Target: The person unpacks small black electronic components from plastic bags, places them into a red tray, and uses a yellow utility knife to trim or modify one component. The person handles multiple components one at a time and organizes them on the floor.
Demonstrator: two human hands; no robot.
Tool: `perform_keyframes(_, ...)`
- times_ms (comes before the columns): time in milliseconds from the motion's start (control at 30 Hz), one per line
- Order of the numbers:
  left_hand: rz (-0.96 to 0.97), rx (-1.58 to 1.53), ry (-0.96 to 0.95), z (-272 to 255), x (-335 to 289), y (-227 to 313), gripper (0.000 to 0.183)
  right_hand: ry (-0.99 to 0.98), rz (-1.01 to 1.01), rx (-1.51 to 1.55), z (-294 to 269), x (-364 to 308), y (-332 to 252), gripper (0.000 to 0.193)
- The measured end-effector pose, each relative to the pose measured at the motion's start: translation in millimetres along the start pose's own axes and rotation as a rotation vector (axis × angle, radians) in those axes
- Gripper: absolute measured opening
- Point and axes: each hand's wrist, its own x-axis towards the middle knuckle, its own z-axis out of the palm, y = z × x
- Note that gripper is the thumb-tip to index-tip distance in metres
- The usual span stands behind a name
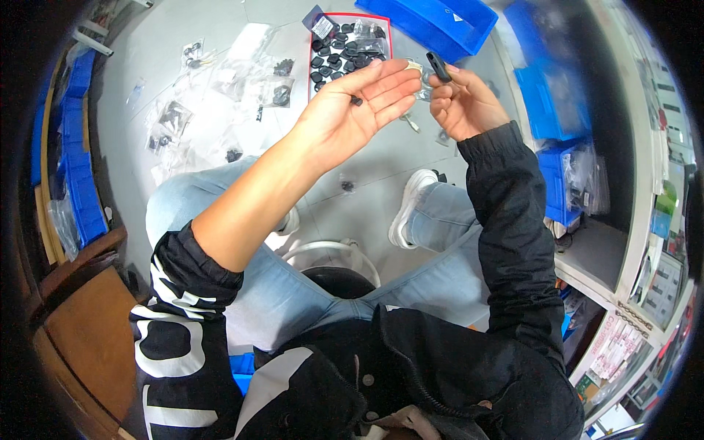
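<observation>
My left hand [352,110] is held palm up with its fingers stretched out flat. On that palm, near the base of the fingers, rests a small black piece [356,100] whose kind I cannot make out. My right hand [466,103] pinches an oblong black plastic part [438,67] between thumb and fingers, just right of the left fingertips. Beyond both hands, a red-rimmed tray [391,44] on the floor holds many small rounded black parts [334,59].
Clear plastic bags [235,84] of small parts lie scattered on the grey floor at the left. A blue bin [447,26] stands at the far right. Blue bins line shelves on the right [554,103] and left [77,161]. A white bucket [330,249] stands between my legs.
</observation>
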Motion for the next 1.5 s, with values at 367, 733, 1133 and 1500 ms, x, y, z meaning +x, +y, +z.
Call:
perform_keyframes(367,0.047,0.250,-0.056,-8,2,-2,0.028,0.115,-0.192,-0.406,27,-4,23,0.030)
perform_keyframes(733,0.088,0.231,-0.062,-9,3,-3,0.033,-0.024,-0.029,-0.085,20,-6,31,0.027)
perform_keyframes(1133,0.020,0.219,-0.047,8,-5,-2,0.033,-0.198,0.153,0.251,8,-1,30,0.022)
perform_keyframes(1500,0.132,0.634,0.094,17,-8,-6,0.030,-0.074,0.048,-0.198,24,-15,19,0.029)
